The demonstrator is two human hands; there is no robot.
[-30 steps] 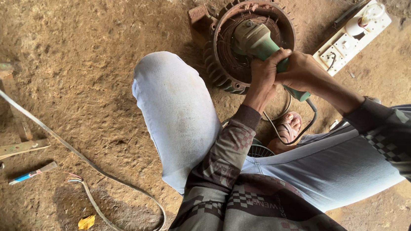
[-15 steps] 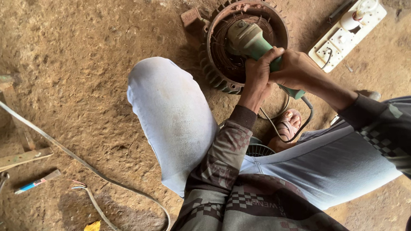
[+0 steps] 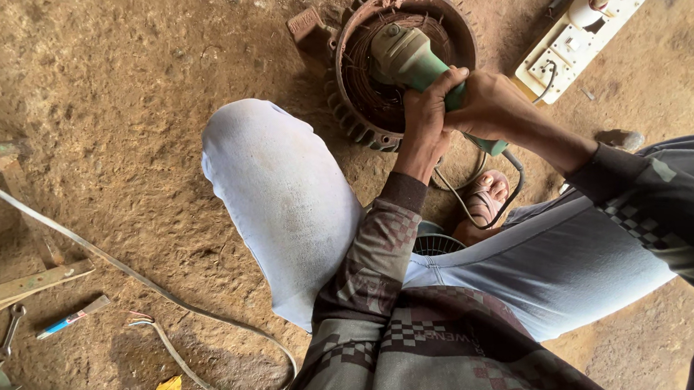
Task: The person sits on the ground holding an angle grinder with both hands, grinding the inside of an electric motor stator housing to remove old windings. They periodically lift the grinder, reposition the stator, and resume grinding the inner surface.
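Fingers of the left hand and right hand are wrapped tight round the green angle grinder, its head down inside the rusty motor housing on the dirt floor; it looks heavy and rigid, best gripped along the body

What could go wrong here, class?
1. The grinder works inside the motor housing; it might catch the windings and kick.
2. Both the left hand and right hand are bare, near the head.
3. Its cord loops by the sandalled foot, so could snag.
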